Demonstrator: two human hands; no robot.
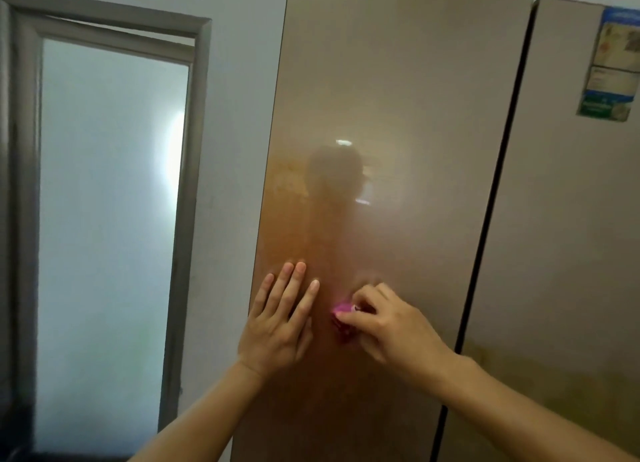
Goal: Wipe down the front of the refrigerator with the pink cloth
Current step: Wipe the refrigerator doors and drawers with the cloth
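- Lower centre of the frame: the left hand lies flat on the refrigerator, fingers straight and close together, just inside the left edge of its tall left door.
- Beside it, the right hand has its fingers curled, pinching the pink cloth against the same door. Only a small bright bit of cloth peeks out at the fingertips; the hand hides the rest.
- The two hands are near each other but apart, with a strip of bare door between them.
- Plenty of glossy beige door lies open above the hands, up to the top of the frame, and more to the right of the right hand.
- That room ends at the dark seam, which slants down between this door and the right door.
- A blue-and-green label sits at upper right on that right door.
- Left of the fridge edge comes a strip of pale wall, then a frosted glass door in a grey frame.
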